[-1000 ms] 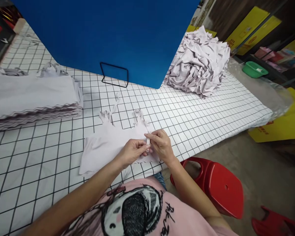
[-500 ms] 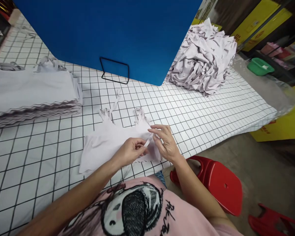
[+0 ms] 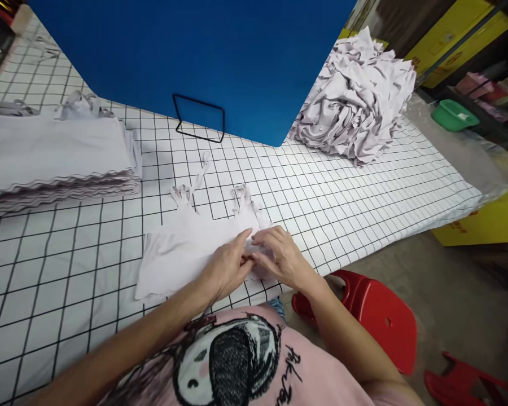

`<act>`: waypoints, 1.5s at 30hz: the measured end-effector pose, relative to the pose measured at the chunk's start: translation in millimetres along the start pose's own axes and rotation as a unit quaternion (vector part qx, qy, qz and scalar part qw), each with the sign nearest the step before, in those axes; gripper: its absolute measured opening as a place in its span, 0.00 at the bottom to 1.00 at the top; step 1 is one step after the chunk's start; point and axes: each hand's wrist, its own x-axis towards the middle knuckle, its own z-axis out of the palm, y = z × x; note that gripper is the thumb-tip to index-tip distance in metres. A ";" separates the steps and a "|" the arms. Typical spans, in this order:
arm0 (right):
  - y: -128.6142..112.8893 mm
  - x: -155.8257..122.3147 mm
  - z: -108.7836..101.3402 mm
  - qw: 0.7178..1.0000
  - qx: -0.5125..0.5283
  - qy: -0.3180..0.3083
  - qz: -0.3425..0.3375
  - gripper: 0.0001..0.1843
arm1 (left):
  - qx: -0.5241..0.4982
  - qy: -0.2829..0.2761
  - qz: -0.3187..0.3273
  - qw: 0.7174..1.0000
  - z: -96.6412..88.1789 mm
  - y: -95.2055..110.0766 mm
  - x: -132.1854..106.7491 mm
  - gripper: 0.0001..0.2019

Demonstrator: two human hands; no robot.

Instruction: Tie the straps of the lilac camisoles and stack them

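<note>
A pale, off-white camisole top (image 3: 186, 242) with thin straps lies flat on the table before me, its straps pointing away. My left hand (image 3: 225, 264) rests over its right half, index finger stretched forward and the thumb and other fingers closed on the cloth's edge. Facing it, my right hand (image 3: 283, 256) has curled fingers, with thumb and fingertips pinching at the same right side. Both sets of fingertips meet there. Exactly which bit of strap or cloth sits between them is hidden by the fingers.
A stack of folded matching tops (image 3: 55, 146) stands at the left. Behind is a large blue board (image 3: 195, 51) with a black wire stand (image 3: 200, 118). A loose heap of pale garments (image 3: 355, 101) lies at the back right. A red stool (image 3: 387, 321) stands beside the table's right edge.
My hands have drawn together. The left has moved its index finger forward over the cloth, and the right has come slightly down; the narrow strip seen between them is now covered.
</note>
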 end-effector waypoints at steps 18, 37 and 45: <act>33.5 39.5 18.2 0.984 0.131 0.026 0.117 0.08 | 0.258 0.150 0.037 0.954 -28.9 -36.0 21.9 0.07; 26.1 48.6 38.3 0.989 0.140 0.035 0.032 0.05 | 0.176 0.169 0.067 0.967 -22.0 -43.7 26.4 0.06; 25.3 47.8 40.4 0.990 0.131 0.043 0.025 0.04 | 0.164 0.166 0.052 0.971 -22.8 -41.6 28.3 0.07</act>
